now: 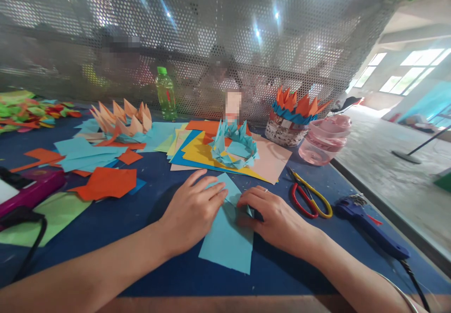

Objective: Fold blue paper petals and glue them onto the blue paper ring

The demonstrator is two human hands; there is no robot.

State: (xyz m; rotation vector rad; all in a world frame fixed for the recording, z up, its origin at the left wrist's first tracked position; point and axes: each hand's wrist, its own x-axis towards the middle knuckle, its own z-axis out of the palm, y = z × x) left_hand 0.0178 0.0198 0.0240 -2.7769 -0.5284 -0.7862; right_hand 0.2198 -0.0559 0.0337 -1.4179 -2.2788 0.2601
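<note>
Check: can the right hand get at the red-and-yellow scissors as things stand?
Probably yes. The right hand lies on the light blue paper close to the red-and-yellow scissors, and nothing appears to sit between them. It would likely need to come off the paper first.

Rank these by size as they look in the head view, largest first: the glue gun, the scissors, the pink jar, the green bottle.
1. Blue glue gun
2. Scissors and pink glass jar: too alike to rank
3. Green plastic bottle, though it stands farther away, so this is unsure
</note>
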